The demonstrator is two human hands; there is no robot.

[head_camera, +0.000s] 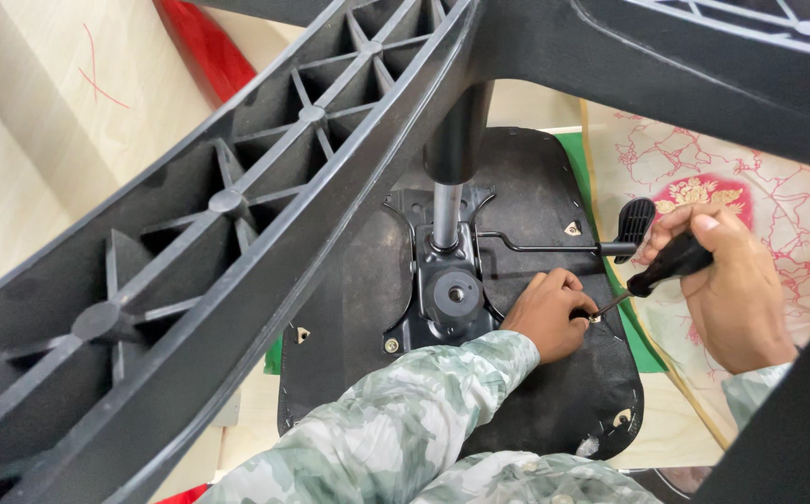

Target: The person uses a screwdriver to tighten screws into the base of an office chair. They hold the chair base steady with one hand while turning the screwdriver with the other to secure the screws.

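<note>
a small silver screw (595,318) sits in the black underside of the upturned chair seat (554,411), right of the black metal tilt plate (449,297). the left hand (547,313) pinches together around it. the right hand (736,280), clamped on the black-handled screwdriver (662,269), slants its long axis down-left, tip meeting the screw.

The screwdriver (662,269) has a black handle and thin metal shaft, slanting from right of centre down-left, its tip at a screw (595,318) on the black seat underside (535,411). The seat lies upside down across the lower centre, its metal plate (447,280) and gas column (451,177) rising at mid-frame.
</note>
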